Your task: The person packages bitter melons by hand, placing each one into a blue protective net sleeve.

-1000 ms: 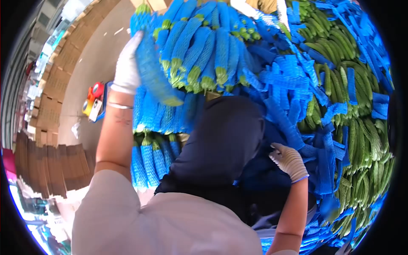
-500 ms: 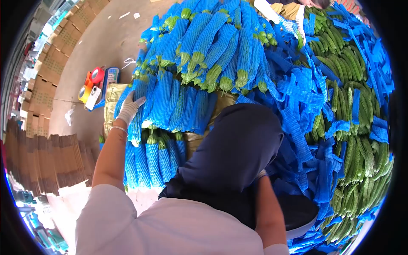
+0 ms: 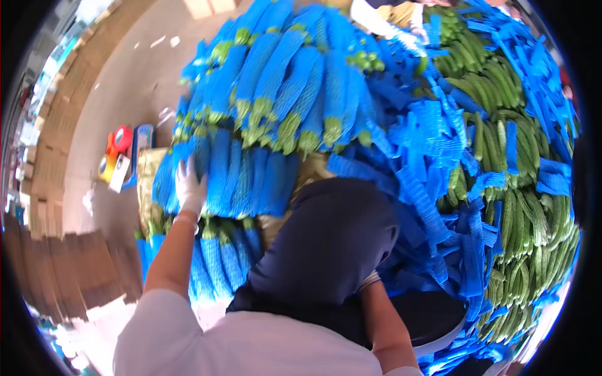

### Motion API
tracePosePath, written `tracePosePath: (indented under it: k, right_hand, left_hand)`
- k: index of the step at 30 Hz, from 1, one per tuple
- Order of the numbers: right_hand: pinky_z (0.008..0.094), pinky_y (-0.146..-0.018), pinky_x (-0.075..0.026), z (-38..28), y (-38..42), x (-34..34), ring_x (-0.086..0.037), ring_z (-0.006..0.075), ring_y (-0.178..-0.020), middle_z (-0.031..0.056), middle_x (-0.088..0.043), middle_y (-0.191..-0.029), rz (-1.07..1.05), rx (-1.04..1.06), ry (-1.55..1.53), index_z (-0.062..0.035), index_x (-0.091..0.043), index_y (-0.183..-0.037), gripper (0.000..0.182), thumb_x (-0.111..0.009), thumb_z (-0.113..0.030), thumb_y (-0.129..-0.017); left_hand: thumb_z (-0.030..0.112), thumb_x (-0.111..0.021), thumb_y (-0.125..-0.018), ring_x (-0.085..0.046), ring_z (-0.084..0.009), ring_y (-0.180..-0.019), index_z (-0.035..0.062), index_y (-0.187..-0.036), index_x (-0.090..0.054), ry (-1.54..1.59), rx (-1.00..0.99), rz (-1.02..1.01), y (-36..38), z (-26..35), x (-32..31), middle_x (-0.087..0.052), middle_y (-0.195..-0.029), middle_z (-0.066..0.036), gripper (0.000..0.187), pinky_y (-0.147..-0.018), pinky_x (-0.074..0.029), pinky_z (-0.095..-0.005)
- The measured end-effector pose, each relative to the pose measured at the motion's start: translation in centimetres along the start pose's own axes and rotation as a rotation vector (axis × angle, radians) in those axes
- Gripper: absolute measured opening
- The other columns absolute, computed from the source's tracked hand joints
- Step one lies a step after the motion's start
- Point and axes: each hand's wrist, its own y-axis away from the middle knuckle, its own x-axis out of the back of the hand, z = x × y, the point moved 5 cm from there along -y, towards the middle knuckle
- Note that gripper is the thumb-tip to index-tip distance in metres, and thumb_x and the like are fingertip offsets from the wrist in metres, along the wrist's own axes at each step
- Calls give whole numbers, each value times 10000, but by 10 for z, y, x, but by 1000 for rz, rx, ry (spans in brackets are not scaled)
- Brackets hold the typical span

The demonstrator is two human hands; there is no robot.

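Note:
My left hand (image 3: 190, 187), in a white glove, lies on the left part of a row of green vegetables in blue mesh sleeves (image 3: 241, 178), its fingers stretched out and apart. Below that row is another row of sleeved vegetables (image 3: 216, 260), partly under my left forearm. A large pile of sleeved vegetables (image 3: 295, 75) rises beyond my hand. My right hand (image 3: 370, 280) is mostly hidden beside my dark-clad knee; only its wrist edge shows, and its fingers are out of sight.
Loose blue mesh sleeves (image 3: 433, 144) lie right of my knee, with bare green vegetables (image 3: 527, 225) farther right. Tape rolls (image 3: 123, 138) sit on the floor at the left, above flattened cardboard (image 3: 81, 269). Another person's sleeve (image 3: 370, 17) shows at the top.
The view has shifted, so the piles sit farther left and lower. My left hand now lies flatter over the row, with its fingers pointing up. My right hand stays beside my knee.

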Motion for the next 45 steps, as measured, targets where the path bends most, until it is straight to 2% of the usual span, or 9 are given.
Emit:
tracePosePath:
  k: [5, 10, 18, 23, 26, 36, 39, 41, 45]
  right_hand:
    - [353, -985, -355, 10, -9, -2, -497, 237, -1121, 77, -517, -1277, -53, -3, -19, -104, -454, -1353, 496, -443, -371, -935]
    - [359, -1006, -333, 8, -17, -8, -471, 239, -1153, 75, -493, -1307, -115, 23, -47, -109, -442, -1364, 504, -419, -382, -941]
    - [369, -1040, -296, 15, -25, -12, -429, 242, -1206, 73, -454, -1355, -177, 33, -76, -115, -422, -1382, 517, -380, -400, -952]
    - [374, -1061, -273, 18, -24, -10, -403, 244, -1239, 71, -430, -1385, -199, 56, -104, -120, -410, -1393, 526, -356, -411, -958]
    - [378, -1074, -260, 19, -24, -9, -387, 245, -1258, 70, -416, -1403, -212, 69, -115, -122, -403, -1399, 531, -342, -417, -962]
    - [390, -1117, -214, 20, -18, -12, -335, 249, -1324, 67, -367, -1463, -248, 115, -147, -131, -378, -1421, 549, -293, -439, -975]
    - [393, -1129, -201, 14, -14, -8, -320, 250, -1344, 66, -353, -1481, -241, 151, -152, -133, -371, -1428, 555, -279, -446, -978]
    - [396, -1138, -192, 16, -35, 4, -309, 251, -1357, 65, -343, -1493, -260, 271, 4, -135, -366, -1432, 559, -269, -450, -981]
    - [401, -1130, -207, 27, -17, -14, -342, 271, -1327, 72, -384, -1466, -246, 106, -182, -136, -407, -1409, 625, -341, -538, -936]
  left_hand:
    - [142, -659, -794, -374, -411, -1269, 109, -1408, -361, 163, -72, 122, -7, 14, 9, -350, -1425, -229, 683, -1058, -325, -450]
    - [45, -599, -815, -383, -387, -1273, 72, -1375, -399, 436, -249, 206, -18, 83, 39, -395, -1385, -206, 595, -1066, -317, -425]
    - [27, -566, -831, -434, -373, -1230, 25, -1294, -475, 602, -636, 123, -3, 188, 68, -448, -1322, -206, 472, -1043, -345, -428]
    - [54, -577, -847, -433, -380, -1231, 35, -1293, -483, 697, -644, -45, 29, 219, 54, -447, -1326, -215, 456, -1038, -353, -423]
    - [0, -595, -819, -467, -370, -1198, 36, -1275, -499, 741, -672, -111, 40, 225, 44, -469, -1305, -206, 467, -1011, -395, -413]
    - [46, -602, -838, -482, -370, -1175, 39, -1241, -522, 789, -698, -144, 47, 230, 44, -493, -1264, -216, 411, -986, -417, -399]
    - [65, -609, -840, -488, -364, -1162, 44, -1236, -525, 706, -787, -161, 44, 226, 30, -497, -1255, -211, 405, -971, -425, -390]
    - [83, -619, -840, -501, -351, -1143, 46, -1234, -526, 554, -912, -143, 51, 233, 39, -501, -1250, -206, 406, -957, -432, -387]
    - [110, -623, -843, -510, -341, -1128, 41, -1228, -529, 772, -726, -199, 55, 236, 62, -506, -1247, -199, 402, -951, -435, -384]
